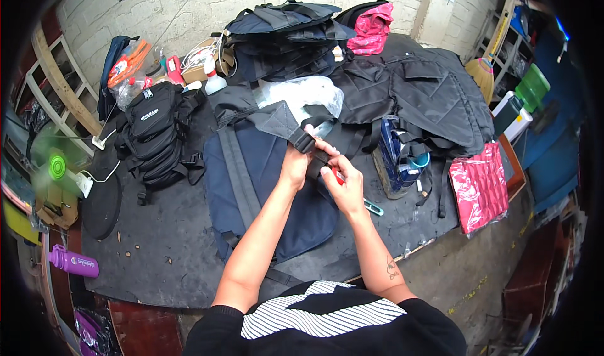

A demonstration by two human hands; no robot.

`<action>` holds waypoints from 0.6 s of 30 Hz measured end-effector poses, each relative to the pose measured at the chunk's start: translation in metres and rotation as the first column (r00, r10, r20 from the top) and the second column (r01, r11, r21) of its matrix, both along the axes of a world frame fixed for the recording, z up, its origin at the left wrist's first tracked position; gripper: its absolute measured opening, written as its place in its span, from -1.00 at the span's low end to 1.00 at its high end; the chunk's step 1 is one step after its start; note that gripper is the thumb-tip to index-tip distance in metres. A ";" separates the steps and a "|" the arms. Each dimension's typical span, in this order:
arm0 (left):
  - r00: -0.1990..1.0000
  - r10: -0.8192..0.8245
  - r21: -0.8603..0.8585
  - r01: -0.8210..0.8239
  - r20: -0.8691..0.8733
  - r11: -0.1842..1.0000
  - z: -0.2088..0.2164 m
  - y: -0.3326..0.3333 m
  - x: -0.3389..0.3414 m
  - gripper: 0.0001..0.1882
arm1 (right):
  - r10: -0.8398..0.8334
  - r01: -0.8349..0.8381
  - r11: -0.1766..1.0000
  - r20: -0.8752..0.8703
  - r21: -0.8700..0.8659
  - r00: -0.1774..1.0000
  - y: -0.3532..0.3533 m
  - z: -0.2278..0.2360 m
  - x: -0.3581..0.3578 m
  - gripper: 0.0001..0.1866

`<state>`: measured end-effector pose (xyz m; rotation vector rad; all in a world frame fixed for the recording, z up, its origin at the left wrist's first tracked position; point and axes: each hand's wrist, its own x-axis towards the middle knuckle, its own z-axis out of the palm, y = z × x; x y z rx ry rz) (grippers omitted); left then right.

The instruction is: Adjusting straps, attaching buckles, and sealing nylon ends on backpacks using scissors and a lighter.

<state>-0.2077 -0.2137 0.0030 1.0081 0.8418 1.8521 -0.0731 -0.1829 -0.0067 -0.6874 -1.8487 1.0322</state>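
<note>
A navy bag point(277, 195) with a grey band down it lies flat on the dark table in front of me. Over its upper part my left hand point(294, 167) is closed on a black webbing strap, close to a black plastic buckle point(304, 143). The buckle sits at the tip of a dark triangular fabric tab point(280, 122). My right hand point(346, 185) is closed just beside it, gripping a small red object point(339, 176) that is mostly hidden by the fingers. A loop of webbing point(318, 165) runs between both hands. A teal cutter point(374, 209) lies right of my right hand.
A black backpack point(155, 135) lies left; stacked dark bags point(283, 35) stand at the back. Black padded panels point(421, 95) cover the far right, near a blue container point(393, 154) and a pink package point(479, 189). A purple bottle point(75, 261) and green fan point(58, 166) are left.
</note>
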 end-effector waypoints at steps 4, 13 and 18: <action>1.000 0.008 -0.153 -0.005 0.018 0.988 0.006 -0.003 -0.002 -0.21 | -0.036 0.033 0.998 0.062 0.051 0.997 -0.002 0.003 0.000 -0.78; 1.000 -0.016 -0.168 0.015 -0.005 0.986 0.003 -0.002 -0.008 -0.24 | -0.059 0.057 0.995 0.029 0.078 0.998 -0.007 0.007 0.000 -0.79; 0.997 0.067 -0.139 -0.061 0.035 0.988 0.005 0.000 -0.001 -0.27 | -0.071 0.067 0.994 0.042 0.085 0.997 -0.008 0.008 0.001 -0.79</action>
